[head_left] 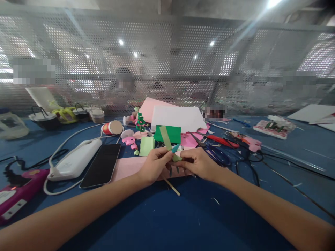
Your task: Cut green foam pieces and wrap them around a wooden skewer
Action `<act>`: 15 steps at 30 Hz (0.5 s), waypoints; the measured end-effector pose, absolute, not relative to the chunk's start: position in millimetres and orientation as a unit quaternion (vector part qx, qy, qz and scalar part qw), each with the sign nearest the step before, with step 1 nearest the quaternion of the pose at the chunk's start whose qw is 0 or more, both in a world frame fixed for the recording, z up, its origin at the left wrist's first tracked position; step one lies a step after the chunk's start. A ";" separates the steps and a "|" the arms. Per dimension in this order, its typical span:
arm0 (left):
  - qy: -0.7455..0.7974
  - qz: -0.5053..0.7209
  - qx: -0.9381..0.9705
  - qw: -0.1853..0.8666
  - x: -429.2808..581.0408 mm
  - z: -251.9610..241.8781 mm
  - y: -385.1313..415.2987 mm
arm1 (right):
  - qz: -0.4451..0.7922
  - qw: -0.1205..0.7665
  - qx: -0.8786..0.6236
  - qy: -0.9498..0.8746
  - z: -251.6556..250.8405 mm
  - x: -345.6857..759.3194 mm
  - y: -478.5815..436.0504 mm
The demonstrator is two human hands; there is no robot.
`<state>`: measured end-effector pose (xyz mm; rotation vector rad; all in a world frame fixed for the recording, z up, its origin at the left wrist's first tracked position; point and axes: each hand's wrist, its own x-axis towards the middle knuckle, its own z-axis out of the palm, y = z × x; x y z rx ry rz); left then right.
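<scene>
My left hand [156, 164] and my right hand [200, 163] meet at the middle of the table, fingers pinched together. Between them is a pale green paper strip [165, 137], its long end sticking up and a folded end near my right fingertips. A teal pointed tip [175, 148] shows at my left thumb; whether it is a nail or a separate piece I cannot tell. Beneath the hands lies a pink paper sheet [128, 168], with a thin wooden stick [172, 187] poking out toward me. My fingers hide the middle of the strip.
Behind the hands are green paper [172, 132], white paper [178, 116], light green notes [147, 146] and scissors [218, 155]. At left lie a phone [101, 165], a white power bank [75, 160] and a magenta power strip [22, 191]. Cables cross both sides. A perforated metal screen [167, 52] stands behind.
</scene>
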<state>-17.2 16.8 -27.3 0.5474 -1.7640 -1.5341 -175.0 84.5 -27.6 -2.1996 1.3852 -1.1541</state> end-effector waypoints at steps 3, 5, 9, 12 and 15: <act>-0.658 -0.635 0.199 0.352 -18.9 -27.3 16.9 | -0.384 0.126 -0.786 0.467 -27.9 -178.3 83.7; -0.644 -0.661 0.191 0.334 -19.4 -27.9 16.1 | -0.368 0.108 -0.802 0.459 -28.1 -180.7 83.6; -0.627 -0.706 0.169 0.283 -18.9 -29.9 14.0 | -0.353 0.062 -0.803 0.475 -27.7 -184.7 84.6; -0.641 -0.713 0.146 0.245 -18.6 -30.2 14.5 | -0.369 0.026 -0.781 0.504 -27.3 -186.6 85.2; -0.650 -0.716 0.139 0.213 -18.2 -28.2 16.3 | -0.380 0.024 -0.770 0.512 -28.1 -187.1 85.3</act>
